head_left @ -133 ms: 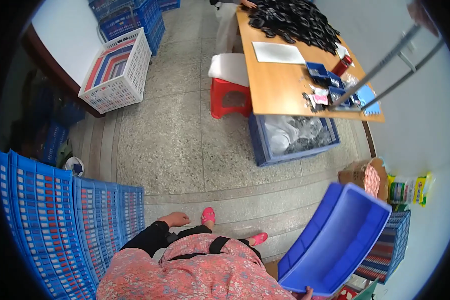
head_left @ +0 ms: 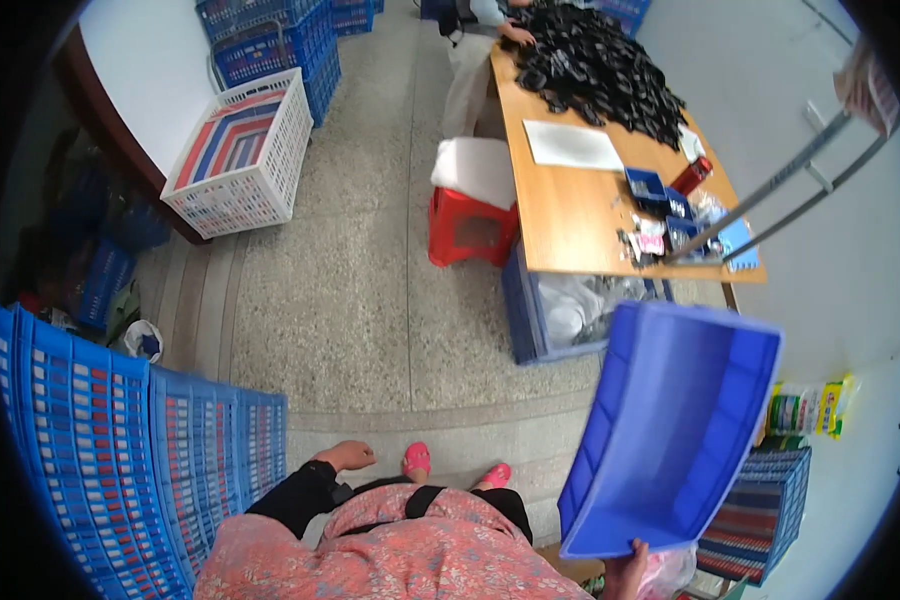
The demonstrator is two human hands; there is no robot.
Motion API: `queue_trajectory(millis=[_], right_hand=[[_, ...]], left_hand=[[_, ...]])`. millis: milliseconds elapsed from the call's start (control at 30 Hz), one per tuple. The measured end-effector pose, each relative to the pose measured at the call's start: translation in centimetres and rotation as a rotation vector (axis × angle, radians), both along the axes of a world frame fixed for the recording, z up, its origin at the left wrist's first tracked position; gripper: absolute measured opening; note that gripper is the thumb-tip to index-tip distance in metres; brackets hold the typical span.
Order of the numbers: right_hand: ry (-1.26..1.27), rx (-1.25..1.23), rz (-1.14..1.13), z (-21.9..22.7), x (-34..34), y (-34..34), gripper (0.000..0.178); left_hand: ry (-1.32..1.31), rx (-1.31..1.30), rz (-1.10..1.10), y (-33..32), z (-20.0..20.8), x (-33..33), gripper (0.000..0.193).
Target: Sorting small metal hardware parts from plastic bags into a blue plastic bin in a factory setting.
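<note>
Basically, R hand (head_left: 626, 572) has a grip on the near lower rim of a blue plastic bin (head_left: 670, 430), thumb showing at the edge; bin's held up tilted on the person's R side, inside partly facing the cam, btwn the wooden table (head_left: 570, 235) and the person's body. L hand (head_left: 348, 456) is out front on the L, free, fingers loosely bent, well apart from the bin & near the tall blue crates (head_left: 90, 430) along the L edge. Pink shoes (head_left: 417, 460) on the floor just beyond the floral top (head_left: 420, 545). Clear plastic bag (head_left: 675, 572) just beside R hand; a mesh crate (head_left: 785, 500) w/ striped contents sits to R of the bin. On the table: black pile (head_left: 610, 75) at the far end, white board (head_left: 572, 146), red cylinder (head_left: 691, 176), small blue trays (head_left: 646, 185). Co-worker's hand (head_left: 517, 34) is by the pile. Red stool (head_left: 470, 230) w/ white cushion (head_left: 473, 170) stands at the table's L side; white crate (head_left: 225, 212) farther L, by the wall.
</note>
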State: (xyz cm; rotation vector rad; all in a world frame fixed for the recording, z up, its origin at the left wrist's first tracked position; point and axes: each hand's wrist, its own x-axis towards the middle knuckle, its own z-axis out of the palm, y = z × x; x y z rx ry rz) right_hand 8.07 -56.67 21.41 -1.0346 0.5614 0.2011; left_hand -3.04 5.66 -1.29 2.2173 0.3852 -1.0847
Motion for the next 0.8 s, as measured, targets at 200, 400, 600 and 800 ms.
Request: queue_trajectory(millis=[200,400,600,800], right_hand=[[0.028,-0.097,0.204,4.1,19.4,17.8,0.039],[0.088,-0.151,0.526,-0.1,34.8,34.6,0.038],[0.132,-0.169,0.829,0.2,47.3,52.2,0.039],[0.216,-0.223,0.886,-1.7,57.3,67.3,0.042]], left_hand=[[-0.167,-0.077,0.078,3.1,2.2,10.4,0.052],[-0.309,-0.056,0.345,12.7,7.6,18.1,0.050],[-0.160,-0.036,0.746,23.1,4.9,11.1,0.051],[0.055,-0.474,1.263,28.8,3.8,15.3,0.060]])
